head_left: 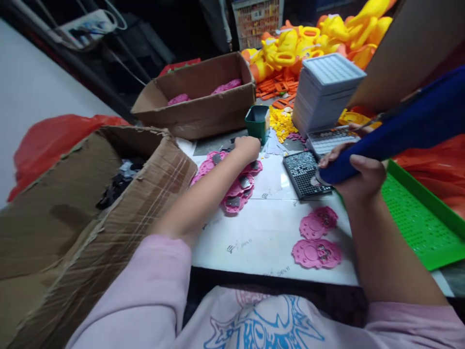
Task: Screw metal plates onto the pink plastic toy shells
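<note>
Head view. Left hand (247,146): fingers curled together atop pink pile (254,168). Right hand (359,177): clamped round blue tool (403,128), its tip at black tray (303,174). Advice: pinch one piece only; steady tool.

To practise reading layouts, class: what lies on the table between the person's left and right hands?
Head view: a black studded tray, between left hand and right hand gripping a blue tool.

This looks like a small craft-assembly workshop. A crowded desk (261,232) carries pink foam cut-outs (315,252), a stack of grey trays (323,92) and heaps of orange and yellow foam parts (319,34). Worn cardboard boxes (196,102) of stock stand beside it.
</note>
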Tool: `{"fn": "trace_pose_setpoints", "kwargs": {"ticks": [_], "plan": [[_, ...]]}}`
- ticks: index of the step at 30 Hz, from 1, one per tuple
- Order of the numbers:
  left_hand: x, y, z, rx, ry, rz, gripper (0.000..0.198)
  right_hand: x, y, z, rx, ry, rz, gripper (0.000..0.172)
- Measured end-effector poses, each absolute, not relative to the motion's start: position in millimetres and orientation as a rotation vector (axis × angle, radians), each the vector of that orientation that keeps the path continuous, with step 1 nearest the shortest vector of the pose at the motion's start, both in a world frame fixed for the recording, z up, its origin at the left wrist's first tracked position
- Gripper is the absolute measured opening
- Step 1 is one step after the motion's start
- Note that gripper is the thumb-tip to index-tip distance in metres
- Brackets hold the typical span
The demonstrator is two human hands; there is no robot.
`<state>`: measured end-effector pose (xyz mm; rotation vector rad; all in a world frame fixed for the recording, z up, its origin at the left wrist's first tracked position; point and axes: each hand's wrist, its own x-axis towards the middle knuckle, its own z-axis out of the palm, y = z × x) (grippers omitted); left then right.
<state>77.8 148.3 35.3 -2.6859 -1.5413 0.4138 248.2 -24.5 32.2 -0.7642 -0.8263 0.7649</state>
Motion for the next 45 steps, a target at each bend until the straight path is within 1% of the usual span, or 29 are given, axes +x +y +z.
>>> {"fn": "trace_pose_setpoints", "kwargs": {"ticks": [2, 5, 7, 10, 12, 15, 18, 19, 20, 22, 24, 25, 29, 31, 32, 34, 37, 39, 42, 44, 45], "plan": [[81.8, 152.5, 26.3, -2.687, -1.483, 0.459, 0.033, 247.5, -24.2, 34.0, -0.784, -0.805, 0.78, 0.045], [79.6, 150.1, 21.0, -2.706, -1.37, 0.438, 0.033, 247.7, -22.9, 35.5, -0.787, -0.8, 0.775, 0.046], [75.3, 146.8, 22.4, -2.72, -1.315, 0.39, 0.037, 248.0, -22.3, 35.9, -0.773, -0.797, 0.76, 0.046], [69.5, 144.6, 30.3, -2.733, -1.272, 0.277, 0.047, 247.8, -21.2, 35.4, -0.761, -0.814, 0.759, 0.042], [67.4, 142.5, 37.9, -2.732, -1.273, 0.178, 0.049, 247.8, -19.6, 33.8, -0.764, -0.817, 0.749, 0.042], [64.5, 123.0, 47.8, -2.738, -1.266, 0.011, 0.037, 249.3, -16.4, 29.5, -0.76, -0.809, 0.687, 0.046], [57.7, 68.0, 49.0, -2.902, -1.144, -0.158, 0.026, 252.2, -14.7, 25.5, -0.807, -0.83, 0.632, 0.044], [54.4, 42.9, 46.7, -3.146, -1.048, -0.299, 0.021, 253.2, -14.7, 24.8, -0.832, -0.831, 0.624, 0.044], [50.7, 16.5, 43.3, -3.442, -0.853, -0.319, 0.018, 254.0, -14.8, 24.6, -0.852, -0.825, 0.619, 0.045], [43.4, -33.8, 34.3, -3.851, -0.286, -0.179, 0.017, 254.9, -15.3, 25.2, -0.871, -0.801, 0.609, 0.046], [36.5, -71.4, 25.0, -3.884, 0.098, -0.007, 0.015, 254.8, -15.4, 26.6, -0.866, -0.779, 0.599, 0.046], [33.3, -83.2, 21.2, -3.829, 0.139, 0.054, 0.015, 254.4, -15.1, 27.2, -0.859, -0.772, 0.595, 0.045], [17.3, -87.5, 17.3, -3.752, -0.094, 0.189, 0.025, 252.6, -12.0, 27.6, -0.815, -0.767, 0.576, 0.04], [6.9, -75.1, 20.8, -3.829, -0.287, 0.176, 0.026, 252.1, -10.2, 26.5, -0.782, -0.774, 0.564, 0.037], [1.4, -68.5, 22.8, -3.868, -0.432, 0.116, 0.024, 252.0, -9.5, 25.8, -0.761, -0.778, 0.56, 0.035], [-8.4, -57.7, 25.2, -3.913, -0.879, -0.172, 0.022, 252.0, -9.0, 24.2, -0.72, -0.794, 0.547, 0.032], [-17.1, -49.8, 21.8, -3.802, -1.722, -0.815, 0.021, 252.5, -9.8, 22.0, -0.676, -0.818, 0.518, 0.029], [-18.0, -48.4, 16.3, -3.684, -2.163, -1.136, 0.02, 253.1, -10.4, 20.9, -0.643, -0.813, 0.497, 0.032], [-14.0, -48.5, 9.7, -3.589, -2.502, -1.434, 0.023, 254.1, -9.8, 19.7, -0.602, -0.789, 0.497, 0.034], [-9.7, -48.6, 8.8, -3.552, -2.564, -1.553, 0.032, 254.7, -8.7, 19.0, -0.597, -0.795, 0.502, 0.033], [-7.3, -48.5, 9.3, -3.541, -2.575, -1.56, 0.034, 254.9, -8.0, 18.6, -0.602, -0.799, 0.504, 0.033]]}}
